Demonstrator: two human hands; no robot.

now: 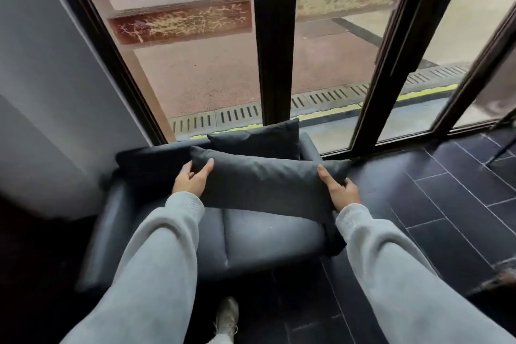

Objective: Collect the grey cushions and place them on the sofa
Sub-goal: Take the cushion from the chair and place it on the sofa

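Grey-sleeved arms reach out, left hand (192, 179) and right hand (339, 188) each clasping an end of the held cushion (265, 184), best lowered level against the sofa (251, 234) back beside the propped cushion (257, 138).

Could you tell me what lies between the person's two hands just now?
In the head view, a grey cushion spans the stretch, held at its ends by the left hand and right hand.

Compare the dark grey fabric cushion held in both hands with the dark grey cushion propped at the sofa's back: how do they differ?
The held dark grey fabric cushion is gripped at each end by the left hand and right hand, above the grey sofa seat; the propped dark grey cushion is untouched. The held one lies flattish and looks long; the propped one stands upright against the backrest. Both share the same dark grey fabric.
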